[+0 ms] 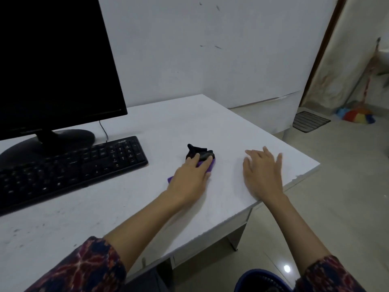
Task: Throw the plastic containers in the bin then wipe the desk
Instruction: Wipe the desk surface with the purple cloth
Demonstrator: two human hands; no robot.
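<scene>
A purple and black cloth (pixel 200 153) lies bunched on the white desk (pixel 126 207), right of the keyboard. My left hand (pixel 190 178) presses flat on top of the cloth, fingers spread over it. My right hand (pixel 263 171) rests palm down on the bare desk near the right edge, fingers apart and holding nothing. A blue bin (pixel 262 280) stands on the floor below the desk's front right corner, only its rim showing. No plastic containers are visible.
A black monitor (pixel 52 66) and black keyboard (pixel 69 169) fill the desk's left side. The white wall stands behind. On the floor at the right lie a striped mat (pixel 310 121) and a colourful broom (pixel 357 114).
</scene>
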